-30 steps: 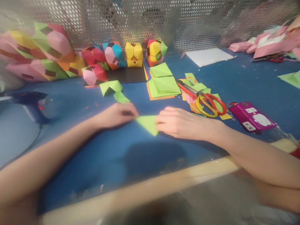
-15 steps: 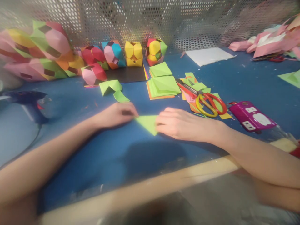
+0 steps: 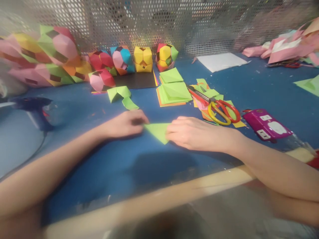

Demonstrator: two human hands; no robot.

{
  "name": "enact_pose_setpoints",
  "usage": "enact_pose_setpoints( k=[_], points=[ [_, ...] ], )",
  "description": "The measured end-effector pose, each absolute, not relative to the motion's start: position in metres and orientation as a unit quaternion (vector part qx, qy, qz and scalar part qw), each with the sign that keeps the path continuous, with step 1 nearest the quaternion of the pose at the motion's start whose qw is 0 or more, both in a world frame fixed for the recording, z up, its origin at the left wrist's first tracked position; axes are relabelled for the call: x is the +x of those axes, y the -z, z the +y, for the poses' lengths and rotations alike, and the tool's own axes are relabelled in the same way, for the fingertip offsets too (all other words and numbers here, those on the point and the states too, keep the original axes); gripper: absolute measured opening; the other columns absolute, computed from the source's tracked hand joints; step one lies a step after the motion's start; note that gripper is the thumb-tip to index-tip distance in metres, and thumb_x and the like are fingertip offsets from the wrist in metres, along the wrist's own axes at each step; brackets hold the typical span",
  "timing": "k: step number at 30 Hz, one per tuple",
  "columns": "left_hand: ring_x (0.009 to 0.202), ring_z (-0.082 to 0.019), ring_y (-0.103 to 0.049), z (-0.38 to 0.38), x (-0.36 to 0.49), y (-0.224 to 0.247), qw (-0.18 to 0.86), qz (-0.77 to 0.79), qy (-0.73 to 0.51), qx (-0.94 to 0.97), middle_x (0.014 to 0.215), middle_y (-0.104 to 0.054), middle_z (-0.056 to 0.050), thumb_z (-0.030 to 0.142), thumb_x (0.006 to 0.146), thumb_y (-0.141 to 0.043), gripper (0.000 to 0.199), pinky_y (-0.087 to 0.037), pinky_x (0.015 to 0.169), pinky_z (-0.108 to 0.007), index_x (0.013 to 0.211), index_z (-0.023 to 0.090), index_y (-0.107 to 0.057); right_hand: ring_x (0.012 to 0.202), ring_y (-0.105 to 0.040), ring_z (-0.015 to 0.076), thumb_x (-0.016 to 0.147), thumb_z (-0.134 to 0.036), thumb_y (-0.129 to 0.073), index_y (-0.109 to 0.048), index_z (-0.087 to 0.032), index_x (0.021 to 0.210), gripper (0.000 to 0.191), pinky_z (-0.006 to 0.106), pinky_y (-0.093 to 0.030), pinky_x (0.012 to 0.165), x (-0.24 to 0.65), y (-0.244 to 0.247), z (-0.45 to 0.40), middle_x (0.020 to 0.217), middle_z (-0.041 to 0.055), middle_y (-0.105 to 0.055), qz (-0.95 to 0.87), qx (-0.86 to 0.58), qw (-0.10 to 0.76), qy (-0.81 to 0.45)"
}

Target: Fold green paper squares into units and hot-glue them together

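A light green sheet of paper folded to a triangle [image 3: 157, 132] lies on the blue tabletop [image 3: 104, 176], its point towards me. My left hand [image 3: 127, 123] pinches its left corner, fingers closed. Over its right part, my right hand [image 3: 196, 132] is closed on the paper and covers that end. Just beyond my left hand sit folded green paper pieces [image 3: 121, 94]. A stack of green and orange paper squares [image 3: 173, 93] is beyond the triangle. Red and yellow-handled scissors [image 3: 219, 111] rest on paper scraps [image 3: 208, 89] past my right hand.
Paper balls in many colours [image 3: 143, 59] line the back left, before a perforated metal panel [image 3: 159, 26]. A glue gun [image 3: 37, 113] with its cord is at left. A purple case [image 3: 267, 124] lies at right, a white sheet [image 3: 221, 62] behind. The pale table edge [image 3: 149, 202] runs in front.
The view has shifted very slightly. My right hand has slid a little to the right along the paper, and somewhat more of the green triangle shows between my hands.
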State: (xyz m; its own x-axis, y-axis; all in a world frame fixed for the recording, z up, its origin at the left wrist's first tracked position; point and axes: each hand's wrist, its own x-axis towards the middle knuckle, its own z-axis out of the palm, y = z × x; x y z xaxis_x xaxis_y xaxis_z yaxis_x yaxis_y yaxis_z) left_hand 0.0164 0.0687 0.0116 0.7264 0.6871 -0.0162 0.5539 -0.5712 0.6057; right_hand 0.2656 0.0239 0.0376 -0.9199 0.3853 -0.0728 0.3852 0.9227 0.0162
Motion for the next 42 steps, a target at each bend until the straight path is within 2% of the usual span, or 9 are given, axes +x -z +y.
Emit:
enact_pose_setpoints(
  k=[4, 9, 23, 30, 36, 42],
  points=[
    [0.081, -0.015, -0.056, 0.063, 0.026, -0.009, 0.279, 0.399, -0.144, 0.861, 0.086, -0.063, -0.004, 0.034, 0.085, -0.047, 0.023, -0.045, 0.078, -0.028, 0.081, 0.016, -0.061, 0.067, -0.045, 0.0133, 0.091, -0.012, -0.039, -0.060, -0.015, 0.074, 0.027, 0.030, -0.026, 0.064, 0.265, -0.037, 0.023, 0.076, 0.0031, -0.059, 0.980, 0.196, 0.033, -0.005],
    [0.075, -0.013, -0.056, 0.062, 0.029, -0.004, 0.251, 0.431, -0.152, 0.853, 0.083, -0.062, -0.002, 0.028, 0.082, -0.050, 0.016, -0.045, 0.075, -0.026, 0.081, 0.016, -0.060, 0.067, -0.045, 0.0132, 0.091, -0.012, -0.040, -0.060, -0.014, 0.075, 0.026, 0.030, -0.026, 0.063, 0.265, -0.038, 0.022, 0.075, 0.0029, -0.058, 0.979, 0.199, 0.038, -0.006],
    [0.075, -0.014, -0.056, 0.069, 0.023, -0.012, 0.298, 0.428, -0.120, 0.845, 0.081, -0.063, -0.002, 0.026, 0.079, -0.049, 0.017, -0.046, 0.077, -0.029, 0.080, 0.016, -0.062, 0.067, -0.047, 0.0135, 0.091, -0.014, -0.042, -0.062, -0.014, 0.074, 0.026, 0.030, -0.028, 0.063, 0.268, -0.037, 0.026, 0.075, 0.0033, -0.060, 0.982, 0.188, 0.027, 0.002],
    [0.084, -0.016, -0.058, 0.067, 0.020, -0.011, 0.308, 0.414, -0.130, 0.847, 0.088, -0.064, -0.003, 0.023, 0.079, -0.046, 0.019, -0.046, 0.083, -0.031, 0.084, 0.017, -0.063, 0.065, -0.046, 0.0128, 0.091, -0.014, -0.041, -0.061, -0.014, 0.074, 0.027, 0.029, -0.028, 0.062, 0.267, -0.038, 0.024, 0.074, 0.0028, -0.060, 0.979, 0.199, 0.029, 0.009],
    [0.081, -0.015, -0.058, 0.062, 0.027, -0.009, 0.287, 0.416, -0.158, 0.848, 0.086, -0.064, -0.004, 0.032, 0.084, -0.047, 0.024, -0.046, 0.079, -0.029, 0.078, 0.017, -0.064, 0.064, -0.045, 0.0130, 0.091, -0.013, -0.040, -0.061, -0.014, 0.073, 0.027, 0.030, -0.028, 0.062, 0.266, -0.038, 0.023, 0.074, 0.0024, -0.060, 0.978, 0.205, 0.042, 0.009],
    [0.080, -0.014, -0.058, 0.061, 0.028, -0.006, 0.263, 0.417, -0.160, 0.855, 0.085, -0.063, -0.004, 0.027, 0.083, -0.050, 0.019, -0.046, 0.079, -0.028, 0.079, 0.016, -0.065, 0.066, -0.047, 0.0134, 0.091, -0.014, -0.041, -0.062, -0.014, 0.074, 0.027, 0.030, -0.028, 0.062, 0.266, -0.040, 0.023, 0.075, 0.0027, -0.060, 0.977, 0.206, 0.051, 0.015]
  ],
)
